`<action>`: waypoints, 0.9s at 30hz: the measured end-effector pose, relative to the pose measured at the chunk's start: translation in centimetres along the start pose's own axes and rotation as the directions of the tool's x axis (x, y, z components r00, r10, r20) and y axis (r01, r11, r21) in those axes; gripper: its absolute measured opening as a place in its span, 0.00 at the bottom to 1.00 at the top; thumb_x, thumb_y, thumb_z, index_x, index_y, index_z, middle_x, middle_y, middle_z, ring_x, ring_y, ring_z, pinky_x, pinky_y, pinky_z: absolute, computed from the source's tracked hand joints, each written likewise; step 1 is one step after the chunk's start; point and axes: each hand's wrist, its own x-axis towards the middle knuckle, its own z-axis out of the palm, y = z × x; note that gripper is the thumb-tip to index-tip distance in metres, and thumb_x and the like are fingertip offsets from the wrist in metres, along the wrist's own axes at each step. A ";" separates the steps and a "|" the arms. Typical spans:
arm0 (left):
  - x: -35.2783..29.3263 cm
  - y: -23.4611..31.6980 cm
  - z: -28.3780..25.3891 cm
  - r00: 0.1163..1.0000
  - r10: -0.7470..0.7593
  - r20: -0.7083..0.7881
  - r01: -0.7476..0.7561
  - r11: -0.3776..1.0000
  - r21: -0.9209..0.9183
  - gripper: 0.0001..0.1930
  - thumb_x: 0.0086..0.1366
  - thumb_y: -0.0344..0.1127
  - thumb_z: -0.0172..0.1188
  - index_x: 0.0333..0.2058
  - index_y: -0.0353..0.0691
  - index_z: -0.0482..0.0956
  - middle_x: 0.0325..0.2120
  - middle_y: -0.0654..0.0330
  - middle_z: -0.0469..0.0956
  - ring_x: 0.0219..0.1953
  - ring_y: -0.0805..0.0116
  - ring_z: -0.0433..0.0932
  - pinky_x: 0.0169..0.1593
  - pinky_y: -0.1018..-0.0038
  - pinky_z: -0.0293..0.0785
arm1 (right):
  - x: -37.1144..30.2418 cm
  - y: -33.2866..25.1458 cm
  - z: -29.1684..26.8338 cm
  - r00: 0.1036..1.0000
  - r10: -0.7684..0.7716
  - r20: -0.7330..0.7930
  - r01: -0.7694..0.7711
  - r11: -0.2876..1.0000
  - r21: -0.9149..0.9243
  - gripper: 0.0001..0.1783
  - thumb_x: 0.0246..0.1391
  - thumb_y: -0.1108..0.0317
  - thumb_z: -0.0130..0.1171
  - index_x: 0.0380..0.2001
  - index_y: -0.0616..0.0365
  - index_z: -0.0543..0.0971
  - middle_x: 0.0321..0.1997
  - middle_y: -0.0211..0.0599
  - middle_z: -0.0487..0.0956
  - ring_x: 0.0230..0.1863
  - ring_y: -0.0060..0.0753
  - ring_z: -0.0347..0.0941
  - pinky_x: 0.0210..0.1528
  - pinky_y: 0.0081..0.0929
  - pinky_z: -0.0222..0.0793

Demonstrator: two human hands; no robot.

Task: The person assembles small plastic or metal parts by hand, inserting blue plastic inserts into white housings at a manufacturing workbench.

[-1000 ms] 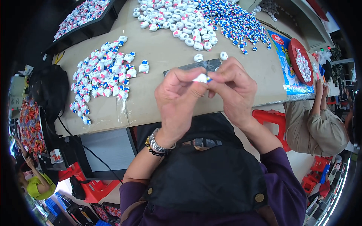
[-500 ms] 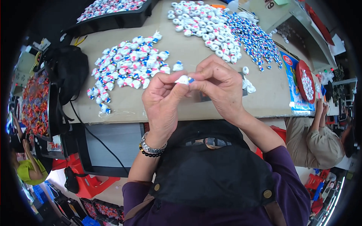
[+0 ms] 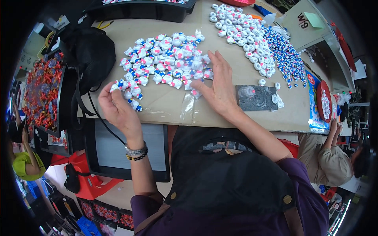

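A pile of small white, blue and pink toy figurines (image 3: pixel 165 59) lies on the brown-covered table (image 3: pixel 157 114). My left hand (image 3: pixel 122 114) is at the pile's near left end, fingers curved and thumb apart, touching the figurines there. Along the pile's right side stands my right hand (image 3: pixel 220 90), open with its fingers stretched out; the figurines beside it look blurred. White ring-like pieces with pink marks (image 3: pixel 252 43) are heaped farther right, next to many small blue and white parts (image 3: pixel 287 57). Right of my right hand sits a dark block (image 3: pixel 260 103) with a small clear bottle (image 3: pixel 247 91) on it.
A black tray (image 3: pixel 173 11) of figurines stands at the back. On the left are a black bag (image 3: pixel 90 55) with a cable and a bin of red and purple pieces (image 3: pixel 41 94). An open black drawer (image 3: pixel 128 145) juts below the table edge. A red plate (image 3: pixel 324 101) lies right.
My hands have parted from the small white and blue figurine they held together. The left has moved to the pile's left end, the right to its right side. The view has shifted.
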 end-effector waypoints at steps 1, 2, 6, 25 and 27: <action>1.0 -0.6 -0.7 1.000 -0.007 -0.002 0.007 1.000 0.005 0.10 0.70 0.30 0.47 0.45 0.30 0.71 0.39 0.60 0.75 0.40 0.79 0.72 0.47 0.81 0.68 | 0.0 -0.2 0.3 1.000 -0.027 0.011 0.027 1.000 -0.004 0.51 0.44 0.43 0.66 0.62 0.63 0.57 0.64 0.63 0.55 0.63 0.65 0.51 0.65 0.51 0.49; 2.0 -1.1 -1.3 0.997 -0.011 0.074 0.006 0.998 0.059 0.11 0.70 0.30 0.48 0.46 0.31 0.72 0.39 0.60 0.75 0.41 0.79 0.72 0.47 0.81 0.68 | 0.0 -0.6 0.7 1.000 -0.024 0.018 0.024 1.000 -0.003 0.51 0.44 0.43 0.66 0.62 0.63 0.57 0.64 0.63 0.55 0.63 0.65 0.51 0.65 0.51 0.49; 5.5 -2.3 -1.9 0.965 0.019 0.263 -0.061 0.987 0.152 0.11 0.70 0.33 0.48 0.45 0.32 0.73 0.37 0.62 0.74 0.38 0.78 0.71 0.44 0.80 0.67 | 0.3 -2.4 1.7 0.994 -0.090 0.065 0.089 0.996 0.019 0.54 0.33 0.43 0.72 0.61 0.59 0.62 0.65 0.59 0.54 0.63 0.64 0.50 0.64 0.52 0.50; 9.2 -3.9 -4.3 0.676 -0.070 0.733 0.078 0.997 0.023 0.08 0.71 0.34 0.43 0.42 0.38 0.69 0.30 0.71 0.67 0.32 0.84 0.63 0.36 0.85 0.63 | -1.7 -10.6 8.4 0.897 -0.408 0.171 0.339 0.882 0.328 0.40 0.25 0.68 0.76 0.50 0.45 0.75 0.62 0.41 0.62 0.56 0.53 0.57 0.58 0.44 0.60; 9.0 -3.9 -5.9 0.659 -0.018 0.752 0.056 0.998 -0.025 0.10 0.72 0.37 0.45 0.42 0.38 0.68 0.31 0.69 0.68 0.33 0.83 0.65 0.38 0.84 0.64 | -2.7 -12.0 9.3 0.875 -0.442 0.196 0.353 0.862 0.364 0.39 0.26 0.71 0.75 0.50 0.44 0.75 0.62 0.40 0.62 0.56 0.52 0.57 0.57 0.44 0.61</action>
